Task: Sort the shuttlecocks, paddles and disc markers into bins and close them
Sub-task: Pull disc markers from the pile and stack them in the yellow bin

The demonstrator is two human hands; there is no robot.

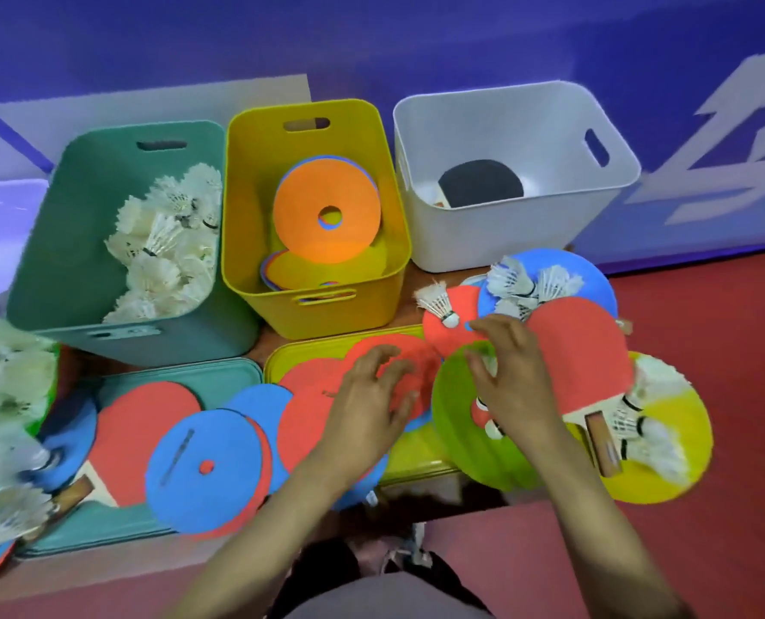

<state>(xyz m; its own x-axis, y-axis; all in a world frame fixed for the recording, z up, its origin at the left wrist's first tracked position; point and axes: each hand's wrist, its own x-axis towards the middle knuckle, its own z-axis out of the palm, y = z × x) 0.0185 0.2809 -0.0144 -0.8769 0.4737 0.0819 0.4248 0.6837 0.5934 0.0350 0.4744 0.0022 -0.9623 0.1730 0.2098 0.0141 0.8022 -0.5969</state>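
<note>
Three open bins stand at the back: a teal bin (59,270) with several white shuttlecocks, a yellow bin (309,306) with an orange disc marker (327,207) on top of others, and a white bin (505,243) holding a black-faced paddle (481,183). My left hand (372,395) hovers with spread fingers over red disc markers (398,364) lying on the yellow lid (300,355). My right hand (510,377) reaches with loosely spread fingers over a green disc marker (461,440), beside a red paddle (581,350). A shuttlecock (438,303) lies just beyond it.
A teal lid (220,373) at front left carries a red paddle (139,431), blue disc markers (202,466) and shuttlecocks (10,511). More shuttlecocks pile on a green disc at far left (1,373). A blue disc (586,279) and yellow disc (684,440) lie right, on red floor.
</note>
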